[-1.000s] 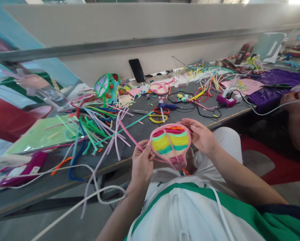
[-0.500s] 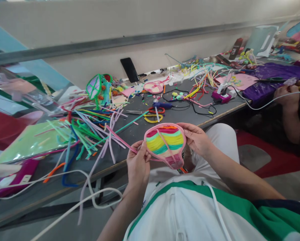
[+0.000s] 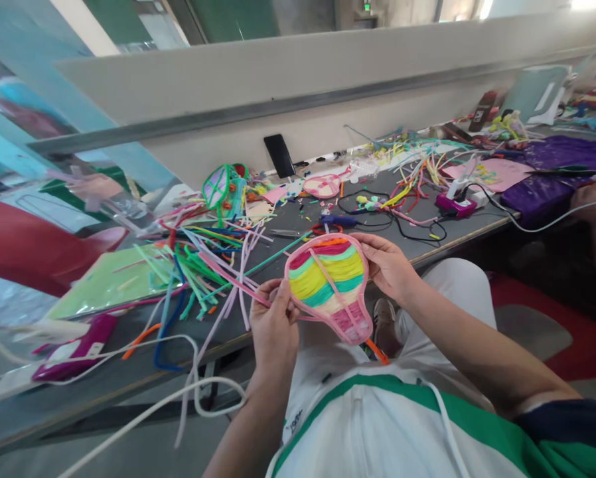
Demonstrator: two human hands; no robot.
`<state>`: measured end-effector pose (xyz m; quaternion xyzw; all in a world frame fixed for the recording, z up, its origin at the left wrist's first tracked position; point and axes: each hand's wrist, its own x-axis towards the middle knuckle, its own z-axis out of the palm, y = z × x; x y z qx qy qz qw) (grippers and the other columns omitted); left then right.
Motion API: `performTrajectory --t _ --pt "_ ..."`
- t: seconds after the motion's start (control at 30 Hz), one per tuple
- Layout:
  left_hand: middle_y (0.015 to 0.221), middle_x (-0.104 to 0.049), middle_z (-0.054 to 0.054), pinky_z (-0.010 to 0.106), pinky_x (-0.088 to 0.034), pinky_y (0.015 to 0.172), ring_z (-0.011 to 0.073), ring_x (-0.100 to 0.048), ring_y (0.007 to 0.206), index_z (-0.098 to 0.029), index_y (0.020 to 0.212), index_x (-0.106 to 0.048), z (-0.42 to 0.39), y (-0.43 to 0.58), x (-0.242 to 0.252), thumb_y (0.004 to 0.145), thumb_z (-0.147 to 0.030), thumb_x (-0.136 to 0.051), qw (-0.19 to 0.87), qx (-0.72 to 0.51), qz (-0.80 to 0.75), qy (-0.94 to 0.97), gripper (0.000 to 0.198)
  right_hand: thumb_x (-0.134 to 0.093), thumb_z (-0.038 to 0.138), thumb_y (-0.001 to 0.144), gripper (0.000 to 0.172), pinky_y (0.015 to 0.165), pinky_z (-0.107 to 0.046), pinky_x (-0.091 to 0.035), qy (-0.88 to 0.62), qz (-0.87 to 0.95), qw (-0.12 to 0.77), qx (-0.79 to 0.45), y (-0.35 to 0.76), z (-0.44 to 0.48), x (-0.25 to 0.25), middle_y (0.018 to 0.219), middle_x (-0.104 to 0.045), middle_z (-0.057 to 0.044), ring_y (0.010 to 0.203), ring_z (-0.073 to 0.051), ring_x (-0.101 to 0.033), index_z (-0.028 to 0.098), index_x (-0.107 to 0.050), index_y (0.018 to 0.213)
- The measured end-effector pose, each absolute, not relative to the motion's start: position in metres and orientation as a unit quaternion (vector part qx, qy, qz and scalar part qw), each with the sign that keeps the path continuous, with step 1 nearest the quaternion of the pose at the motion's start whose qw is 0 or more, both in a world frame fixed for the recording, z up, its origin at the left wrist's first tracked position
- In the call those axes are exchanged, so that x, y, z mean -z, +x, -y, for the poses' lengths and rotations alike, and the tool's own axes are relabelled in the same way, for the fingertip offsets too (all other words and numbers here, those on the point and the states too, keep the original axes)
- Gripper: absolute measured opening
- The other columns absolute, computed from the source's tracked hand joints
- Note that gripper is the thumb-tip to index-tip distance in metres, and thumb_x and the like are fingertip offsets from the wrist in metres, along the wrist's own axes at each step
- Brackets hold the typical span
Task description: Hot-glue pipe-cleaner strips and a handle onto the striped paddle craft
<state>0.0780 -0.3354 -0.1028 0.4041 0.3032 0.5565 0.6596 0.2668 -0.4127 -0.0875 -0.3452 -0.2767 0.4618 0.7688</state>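
Observation:
A balloon-shaped pipe-cleaner craft is held up over my lap. Its rim is pink, with striped bands of red, green, yellow, teal, cream and magenta, and a pink strip crosses it lengthwise. My left hand is closed on its left edge, thumb on top. A loose pink pipe cleaner runs out from that hand towards the upper left. My right hand pinches the upper right rim between thumb and fingers. An orange pipe cleaner shows below the narrow end.
Loose pipe cleaners lie in a heap on the grey table. Behind the craft are scissors and a blue glue gun. A phone leans on the partition. White cable loops beside my left forearm. Another person's hand is at right.
My view has shifted, so the table things sit farther right and lower. The craft is tilted to show more of its narrow lower end. Both hands keep their hold.

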Motion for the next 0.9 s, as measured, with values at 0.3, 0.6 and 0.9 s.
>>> performTrajectory --t 0.3,0.6,0.9 --pt "0.052 -0.041 -0.01 0.01 -0.024 0.034 0.0018 -0.032 0.04 -0.017 0.084 -0.057 0.337 0.072 0.104 0.07 -0.024 -0.078 0.677 -0.535 -0.301 0.407 0.026 -0.07 0.029 0.076 0.025 0.064 -0.029 -0.054 -0.377 0.258 0.757 -0.467 0.269 0.412 0.099 0.091 -0.075 -0.002 0.075 -0.017 -0.068 0.023 -0.07 0.1" --pt "0.052 -0.046 -0.007 0.012 -0.022 0.036 0.0025 -0.035 0.041 -0.016 0.087 -0.062 0.332 0.07 0.108 0.073 -0.029 -0.075 0.709 -0.492 -0.287 0.417 0.023 -0.076 0.028 0.071 0.035 0.071 -0.033 -0.054 -0.398 0.244 0.771 -0.434 0.26 0.406 0.118 0.101 -0.074 -0.003 0.084 -0.02 -0.069 0.025 -0.067 0.105" --pt "0.058 -0.05 -0.005 0.013 -0.02 0.037 0.0021 -0.036 0.043 -0.017 0.095 -0.065 0.339 0.067 0.109 0.073 -0.025 -0.075 0.734 -0.478 -0.26 0.407 0.026 -0.077 0.028 0.069 0.036 0.08 -0.038 -0.054 -0.408 0.224 0.775 -0.427 0.261 0.403 0.124 0.098 -0.074 -0.002 0.089 -0.022 -0.069 0.026 -0.068 0.104"
